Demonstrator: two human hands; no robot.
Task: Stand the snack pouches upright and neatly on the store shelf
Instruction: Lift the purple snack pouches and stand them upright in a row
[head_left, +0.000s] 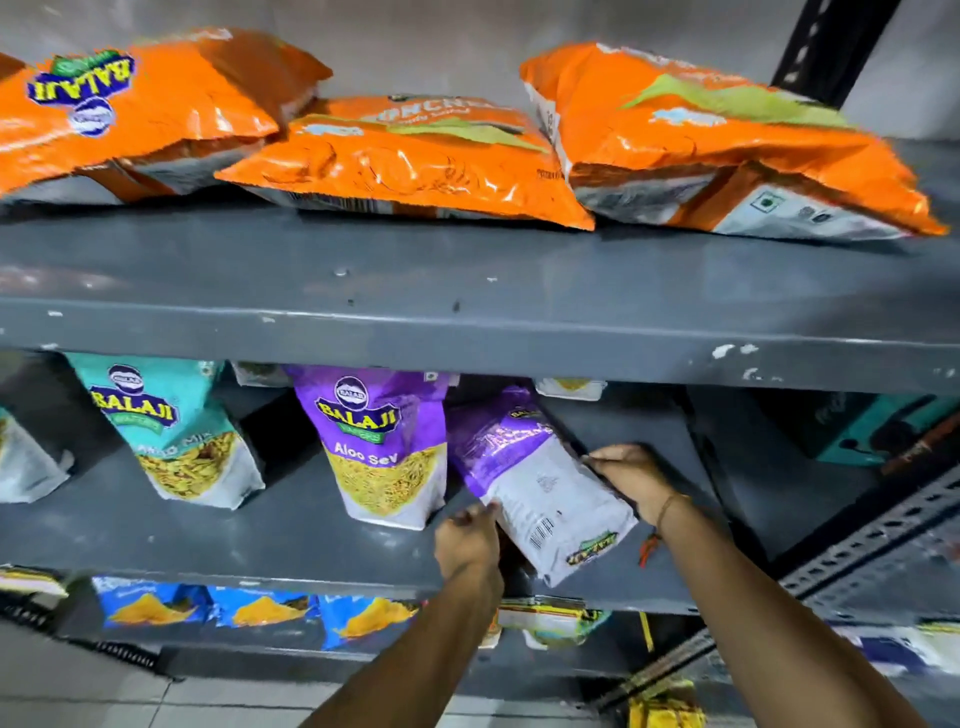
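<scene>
orange bags (405, 156) lying flat on upper shelf, three visible | blue packets (260, 610) in row on lowest shelf | yellow packet (667, 709) bottom right, blurred | slotted metal upright (826, 47) top right | tiled floor (156, 701)

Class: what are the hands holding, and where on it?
A purple pouch, tilted: left hand at its lower-left edge, right hand at its right edge.

The grey middle shelf (291, 540) is carrying a teal pouch (176, 431) and a purple Aloo Sev pouch (384, 447), both standing upright; orange bags (405, 161) are lying flat on the top shelf (467, 270).
</scene>
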